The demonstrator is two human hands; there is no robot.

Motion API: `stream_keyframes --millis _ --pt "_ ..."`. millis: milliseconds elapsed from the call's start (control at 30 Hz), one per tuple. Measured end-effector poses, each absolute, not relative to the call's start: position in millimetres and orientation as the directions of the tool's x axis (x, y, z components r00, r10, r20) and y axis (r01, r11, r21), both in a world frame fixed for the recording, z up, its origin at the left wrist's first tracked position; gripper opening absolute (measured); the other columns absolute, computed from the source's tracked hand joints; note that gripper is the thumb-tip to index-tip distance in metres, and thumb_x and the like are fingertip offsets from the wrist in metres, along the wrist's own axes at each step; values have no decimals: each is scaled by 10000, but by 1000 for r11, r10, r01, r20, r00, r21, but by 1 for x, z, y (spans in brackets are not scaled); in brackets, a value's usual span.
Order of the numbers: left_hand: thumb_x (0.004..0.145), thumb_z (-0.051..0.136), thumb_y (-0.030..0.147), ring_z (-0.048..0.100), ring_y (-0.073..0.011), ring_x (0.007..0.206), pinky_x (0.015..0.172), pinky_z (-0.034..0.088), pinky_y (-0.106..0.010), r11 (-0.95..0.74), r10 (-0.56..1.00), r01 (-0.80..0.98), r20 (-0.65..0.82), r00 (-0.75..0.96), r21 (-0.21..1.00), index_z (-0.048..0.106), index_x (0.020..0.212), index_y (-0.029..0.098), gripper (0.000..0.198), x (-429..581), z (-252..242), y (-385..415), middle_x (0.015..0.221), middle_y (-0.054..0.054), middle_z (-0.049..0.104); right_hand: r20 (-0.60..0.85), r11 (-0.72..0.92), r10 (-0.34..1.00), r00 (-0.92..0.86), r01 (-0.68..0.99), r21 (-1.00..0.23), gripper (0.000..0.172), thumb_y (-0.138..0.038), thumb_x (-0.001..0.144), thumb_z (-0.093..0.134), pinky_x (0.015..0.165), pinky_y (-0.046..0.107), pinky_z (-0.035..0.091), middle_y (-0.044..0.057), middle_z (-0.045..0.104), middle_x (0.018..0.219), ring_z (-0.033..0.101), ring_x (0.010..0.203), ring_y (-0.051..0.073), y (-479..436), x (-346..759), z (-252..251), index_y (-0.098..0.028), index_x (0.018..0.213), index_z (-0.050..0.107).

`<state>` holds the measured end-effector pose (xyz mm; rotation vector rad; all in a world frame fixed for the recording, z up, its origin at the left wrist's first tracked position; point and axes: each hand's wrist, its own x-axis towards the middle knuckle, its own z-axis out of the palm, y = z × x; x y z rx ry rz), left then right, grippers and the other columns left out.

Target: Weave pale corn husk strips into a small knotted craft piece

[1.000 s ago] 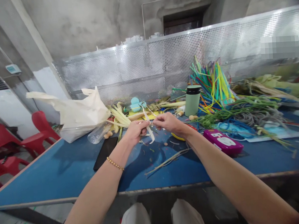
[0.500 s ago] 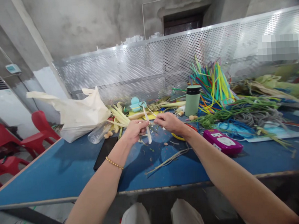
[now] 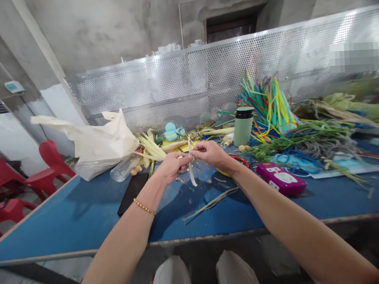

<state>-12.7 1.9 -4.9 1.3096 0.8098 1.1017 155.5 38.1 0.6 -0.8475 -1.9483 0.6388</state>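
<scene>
Over the middle of the blue table (image 3: 95, 227), my left hand (image 3: 174, 165) is closed in a pinch on a narrow, pale strip of corn husk (image 3: 192, 176). The strip stands nearly upright, its lower end hanging below the fingers. My right hand (image 3: 212, 155) meets the left one, thumb and index finger pinched at the strip's upper part. What else lies between the fingertips is too small to make out. Below the hands are small scraps and a few dry, thin stalks (image 3: 212, 204).
On the left are a cream plastic bag (image 3: 103, 146), a clear bottle (image 3: 122, 169) and a black tablet (image 3: 133, 193). A green tumbler (image 3: 243, 128), a purple pack (image 3: 282, 178), colourful pipe cleaners (image 3: 276, 99) and green stems (image 3: 303, 138) crowd the right. A perforated metal screen (image 3: 148, 89) stands behind.
My right hand has moved left, closing the gap to my left hand and reaching the husk strip. The strip has shifted slightly right and tilts the same way at its lower end.
</scene>
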Motion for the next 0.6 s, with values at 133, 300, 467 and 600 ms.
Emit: stream_keyframes --millis 133,300,467,600 --pt "618 867 404 275 -21 452 454 159 -207 -48 947 -193 106 304 980 536 585 124 435 -13 -5 3 504 68 342 509 609 780 -364 252 -752 230 -371 716 618 549 249 311 -17 516 584 419 573 105 36 154 2 -150 652 611" --pt "541 901 373 271 -17 448 467 146 -218 -54 959 -153 94 266 987 585 605 115 414 -12 -6 3 516 69 364 484 573 797 -362 201 -794 240 -373 703 646 552 249 322 -18 523 573 422 566 99 32 153 5 -153 619 595" --pt "541 886 380 265 -23 449 479 139 -233 -71 958 -96 94 272 993 575 577 124 404 -10 -9 3 503 65 376 486 574 804 -343 235 -784 234 -360 722 645 559 257 335 -3 553 572 446 564 105 32 155 4 -145 632 620" --pt "560 872 368 270 -26 453 486 143 -238 -89 954 -62 103 281 994 562 568 129 391 -10 -12 4 508 58 389 494 582 803 -334 262 -770 239 -367 717 643 550 256 330 1 561 568 444 559 108 35 155 2 -143 634 634"
